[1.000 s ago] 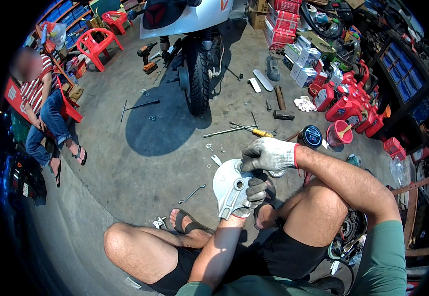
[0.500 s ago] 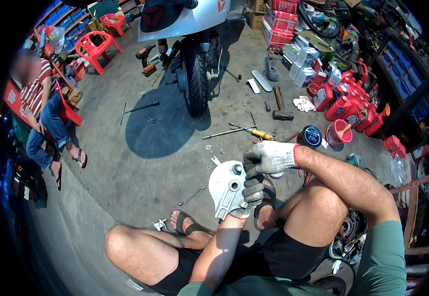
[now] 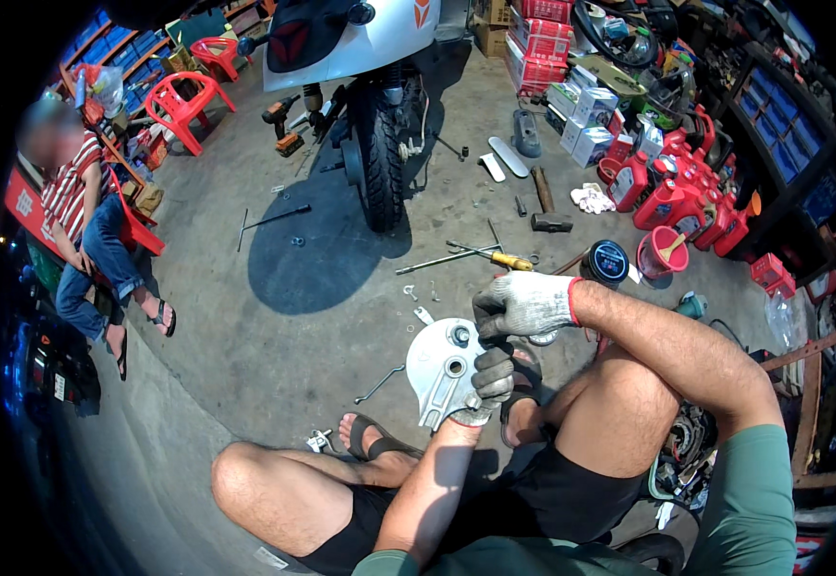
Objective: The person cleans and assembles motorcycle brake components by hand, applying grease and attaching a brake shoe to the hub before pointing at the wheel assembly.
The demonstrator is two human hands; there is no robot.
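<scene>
My left hand [image 3: 491,380], in a grey-palmed work glove, is closed on the right edge of a silver brake backing plate [image 3: 429,357]. The plate faces up, with a round hole near its middle and a bolt fitting close to its top. Just above the left hand, my gloved right hand [image 3: 525,303] has its fingers bent and pressed together at the plate's upper right edge. Whatever lies between those fingers is hidden. A small wrench [image 3: 379,385] rests on the floor left of the plate.
Ahead stands a scooter's rear wheel [image 3: 376,173]. On the floor lie a yellow-handled screwdriver [image 3: 509,260], a hammer [image 3: 546,204], a T-handle wrench [image 3: 272,217] and a drill [image 3: 281,128]. Right are red bottles [image 3: 663,204] and a grease tub [image 3: 606,263]. A seated person [image 3: 86,221] is left.
The whole view has shifted slightly. Both hands keep nearly the same pose at the brake backing plate, and the left hand still grips it.
</scene>
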